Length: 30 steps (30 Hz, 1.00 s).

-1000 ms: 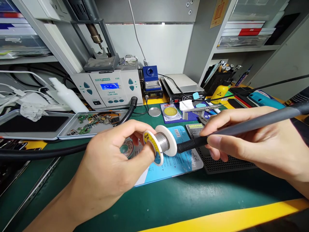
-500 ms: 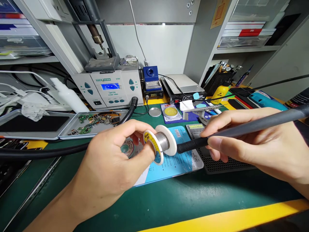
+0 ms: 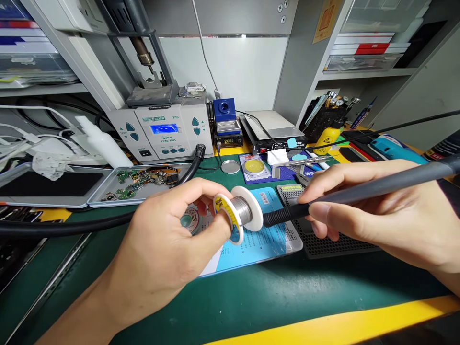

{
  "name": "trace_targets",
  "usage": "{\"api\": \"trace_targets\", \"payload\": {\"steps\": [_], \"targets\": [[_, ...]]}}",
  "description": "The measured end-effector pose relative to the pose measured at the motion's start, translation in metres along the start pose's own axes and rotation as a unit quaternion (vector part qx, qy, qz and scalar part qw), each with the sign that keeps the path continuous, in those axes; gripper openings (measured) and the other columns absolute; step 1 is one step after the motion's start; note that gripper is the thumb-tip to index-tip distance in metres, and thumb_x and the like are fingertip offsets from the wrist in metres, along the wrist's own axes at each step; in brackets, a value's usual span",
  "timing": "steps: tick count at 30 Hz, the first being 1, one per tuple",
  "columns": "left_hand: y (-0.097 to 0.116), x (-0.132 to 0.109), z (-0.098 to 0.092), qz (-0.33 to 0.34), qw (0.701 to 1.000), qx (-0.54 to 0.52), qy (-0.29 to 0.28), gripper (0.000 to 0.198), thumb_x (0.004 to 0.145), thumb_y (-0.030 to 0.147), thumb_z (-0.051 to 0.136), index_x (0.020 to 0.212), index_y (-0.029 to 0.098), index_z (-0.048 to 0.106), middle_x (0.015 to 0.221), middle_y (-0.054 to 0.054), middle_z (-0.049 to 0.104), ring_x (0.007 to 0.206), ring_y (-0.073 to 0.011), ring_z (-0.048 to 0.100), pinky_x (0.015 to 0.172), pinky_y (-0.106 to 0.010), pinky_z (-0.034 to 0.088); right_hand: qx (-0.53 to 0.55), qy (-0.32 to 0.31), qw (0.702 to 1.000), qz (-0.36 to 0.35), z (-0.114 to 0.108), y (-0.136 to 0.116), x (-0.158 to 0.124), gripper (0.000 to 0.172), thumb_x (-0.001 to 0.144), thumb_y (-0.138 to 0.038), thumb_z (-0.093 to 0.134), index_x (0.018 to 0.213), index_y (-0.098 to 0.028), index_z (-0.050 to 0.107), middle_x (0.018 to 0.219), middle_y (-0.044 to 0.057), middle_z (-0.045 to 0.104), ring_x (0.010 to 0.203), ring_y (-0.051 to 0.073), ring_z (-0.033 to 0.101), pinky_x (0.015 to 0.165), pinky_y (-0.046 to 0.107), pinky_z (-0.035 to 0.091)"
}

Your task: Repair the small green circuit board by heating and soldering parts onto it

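A small white-flanged spool of silvery solder wire [image 3: 244,211] is pinched between the thumb and fingers of my left hand [image 3: 168,239]. My right hand [image 3: 377,211] grips a dark pen-like tool [image 3: 381,184], whose ribbed black end points left, close to the spool's right flange. Whether that end touches the flange I cannot tell. Below the spool lies a blue and white packet [image 3: 266,249]. Partly hidden behind my left fingers is a round reel labelled 2.0 [image 3: 190,219]. A black perforated plate [image 3: 338,247] sits under my right hand.
Behind stand a grey QUICK station [image 3: 168,136], a small unit reading 260 [image 3: 229,141] and a flat metal-topped device [image 3: 273,127]. A tray of circuit boards [image 3: 143,184] is at left. A thick black hose [image 3: 72,227] runs behind my left hand. A yellow bottle [image 3: 327,136] stands right.
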<state>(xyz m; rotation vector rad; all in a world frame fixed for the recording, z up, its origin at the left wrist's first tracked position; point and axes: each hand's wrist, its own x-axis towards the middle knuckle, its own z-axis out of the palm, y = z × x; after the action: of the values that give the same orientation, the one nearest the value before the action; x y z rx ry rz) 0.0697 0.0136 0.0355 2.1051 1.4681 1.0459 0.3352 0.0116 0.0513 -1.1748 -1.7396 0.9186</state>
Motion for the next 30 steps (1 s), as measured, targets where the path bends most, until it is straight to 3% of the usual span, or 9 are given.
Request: {"api": "trace_targets", "payload": {"steps": [8,16,18,22,27,30], "targets": [[0.0006,-0.0011,-0.0001,-0.022,1.000,-0.006,-0.010,0.008,0.083,0.028,0.071,0.089,0.030,0.076,0.078,0.010,0.076,0.049,-0.0056,0.054,0.043,-0.013,0.040,0.002,-0.015,1.000,-0.016,-0.0005,-0.0033,0.0000,0.005,0.084,-0.031,0.085,0.081,-0.028,0.082,0.056,0.000,0.073,0.044,0.016,0.062,0.036,0.023,0.048],[-0.0019,-0.0012,-0.0002,-0.026,1.000,-0.011,-0.002,0.009,0.084,0.030,0.071,0.091,0.030,0.077,0.088,0.008,0.080,0.071,-0.0105,0.070,0.055,-0.013,0.050,-0.028,0.002,0.999,-0.029,-0.0032,-0.0030,-0.0036,0.005,0.084,-0.033,0.087,0.081,-0.033,0.083,0.057,0.000,0.074,0.041,0.017,0.063,0.035,0.025,0.050],[-0.0022,-0.0018,0.0008,-0.032,0.999,-0.021,-0.001,0.010,0.085,0.034,0.071,0.092,0.030,0.077,0.088,0.007,0.080,0.072,-0.0117,0.072,0.052,-0.014,0.049,-0.031,0.005,0.999,-0.033,-0.0034,-0.0029,-0.0036,0.006,0.084,-0.033,0.087,0.080,-0.032,0.082,0.056,0.000,0.074,0.041,0.017,0.063,0.036,0.026,0.050],[-0.0027,-0.0020,0.0033,-0.044,0.999,-0.014,0.001,0.009,0.084,0.035,0.073,0.090,0.031,0.078,0.085,0.007,0.079,0.067,-0.0112,0.070,0.042,-0.014,0.042,-0.039,0.011,0.998,-0.038,-0.0033,-0.0039,-0.0050,0.006,0.084,-0.033,0.087,0.080,-0.032,0.082,0.057,0.000,0.074,0.042,0.017,0.063,0.036,0.026,0.050],[-0.0038,-0.0021,0.0023,-0.018,1.000,-0.017,-0.002,0.010,0.083,0.028,0.072,0.091,0.032,0.077,0.085,0.010,0.078,0.064,-0.0071,0.066,0.054,-0.010,0.049,-0.057,0.017,0.997,-0.049,-0.0023,-0.0043,-0.0052,0.009,0.082,-0.027,0.085,0.078,-0.034,0.082,0.057,-0.003,0.073,0.043,0.015,0.062,0.039,0.025,0.050],[-0.0042,-0.0021,0.0017,-0.025,1.000,-0.015,-0.001,0.011,0.084,0.028,0.071,0.093,0.032,0.076,0.086,0.010,0.078,0.064,-0.0073,0.067,0.052,-0.011,0.048,-0.058,0.013,0.997,-0.052,-0.0018,-0.0041,-0.0041,0.009,0.082,-0.027,0.086,0.078,-0.034,0.081,0.058,-0.002,0.073,0.045,0.015,0.063,0.039,0.025,0.050]]}}
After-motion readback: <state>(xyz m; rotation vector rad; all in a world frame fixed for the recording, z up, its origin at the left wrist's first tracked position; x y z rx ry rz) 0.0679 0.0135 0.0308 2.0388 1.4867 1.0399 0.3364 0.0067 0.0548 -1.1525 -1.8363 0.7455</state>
